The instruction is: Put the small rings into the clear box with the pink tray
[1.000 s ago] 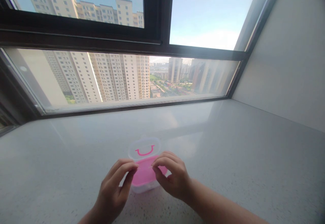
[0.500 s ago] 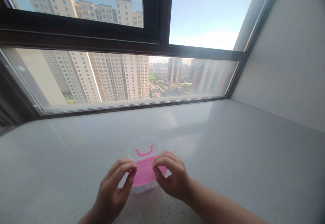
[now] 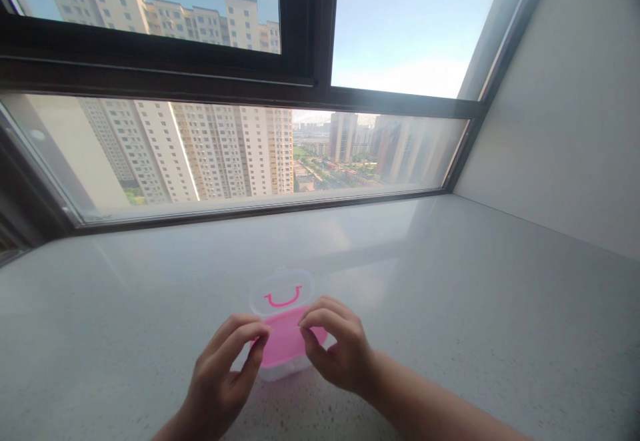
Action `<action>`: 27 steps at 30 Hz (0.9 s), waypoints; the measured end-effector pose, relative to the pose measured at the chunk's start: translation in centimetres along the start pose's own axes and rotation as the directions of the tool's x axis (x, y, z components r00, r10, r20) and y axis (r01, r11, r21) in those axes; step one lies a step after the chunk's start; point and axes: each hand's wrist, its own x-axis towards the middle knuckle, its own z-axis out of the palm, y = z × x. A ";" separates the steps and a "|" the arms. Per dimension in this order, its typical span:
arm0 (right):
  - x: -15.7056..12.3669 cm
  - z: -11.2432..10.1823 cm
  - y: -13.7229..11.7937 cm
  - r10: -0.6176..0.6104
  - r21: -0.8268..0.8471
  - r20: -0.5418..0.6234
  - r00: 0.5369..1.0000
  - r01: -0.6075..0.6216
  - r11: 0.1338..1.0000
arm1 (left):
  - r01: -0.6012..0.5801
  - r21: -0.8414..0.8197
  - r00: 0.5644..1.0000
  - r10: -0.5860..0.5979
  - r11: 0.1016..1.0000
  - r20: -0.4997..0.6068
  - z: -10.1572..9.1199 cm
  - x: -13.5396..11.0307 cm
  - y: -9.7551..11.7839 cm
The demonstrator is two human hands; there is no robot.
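A small clear plastic box (image 3: 285,344) with pink contents sits on the pale stone sill, its clear lid (image 3: 283,291) with a pink handle swung open toward the window. My left hand (image 3: 223,377) curls its fingers against the box's left rim, fingertips pinched together. My right hand (image 3: 333,347) pinches at the right rim, thumb and forefinger closed. What the fingertips grip is too small to make out.
The speckled sill (image 3: 450,294) runs to a dark window frame (image 3: 260,211) at the back and a plain white wall (image 3: 565,127) on the right. High-rise blocks show through the glass.
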 end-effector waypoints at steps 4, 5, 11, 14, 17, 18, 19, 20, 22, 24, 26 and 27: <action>0.1 -0.1 0.1 -0.005 -0.004 0.008 1.000 0.005 1.000 | -0.003 -0.011 1.000 0.003 1.000 -0.008 0.1 0.0 -0.1; 0.1 -0.1 0.1 -0.007 -0.004 0.008 1.000 0.007 1.000 | -0.002 -0.012 1.000 0.002 1.000 -0.008 0.1 0.0 0.0; 0.0 0.0 0.2 -0.004 -0.006 0.012 1.000 0.004 1.000 | -0.006 -0.017 1.000 0.006 1.000 -0.015 0.0 0.0 0.1; 0.0 0.0 0.1 -0.008 -0.008 0.009 1.000 0.008 1.000 | -0.013 -0.014 1.000 0.012 1.000 -0.016 0.0 0.0 0.1; 0.0 0.0 0.1 -0.015 -0.006 0.009 1.000 0.015 1.000 | -0.017 -0.011 1.000 0.017 1.000 -0.012 0.0 0.0 0.1; 0.0 0.0 0.1 -0.015 -0.007 0.010 1.000 0.015 1.000 | -0.018 -0.011 1.000 0.018 1.000 -0.012 0.1 0.0 0.1; 0.0 0.0 0.1 -0.015 -0.007 0.012 1.000 0.015 1.000 | -0.018 -0.010 1.000 0.018 1.000 -0.014 0.1 0.0 0.1; 0.0 0.0 0.1 -0.015 -0.007 0.014 1.000 0.015 1.000 | -0.018 -0.010 1.000 0.017 1.000 -0.014 0.1 0.0 0.1; 0.0 0.0 0.1 -0.012 -0.009 0.018 1.000 0.012 1.000 | -0.012 -0.008 1.000 0.011 1.000 -0.015 0.0 0.0 0.1; 0.1 0.0 0.0 -0.013 -0.012 0.018 1.000 0.013 1.000 | -0.006 -0.005 1.000 0.005 1.000 -0.014 0.0 0.1 0.1; 0.1 0.0 0.0 -0.018 -0.017 0.017 1.000 0.018 1.000 | -0.004 -0.002 1.000 0.004 1.000 -0.013 0.0 0.0 0.1; 0.2 -0.1 0.0 -0.020 -0.020 0.019 1.000 0.020 1.000 | -0.006 -0.002 1.000 0.006 1.000 -0.011 0.0 0.0 0.1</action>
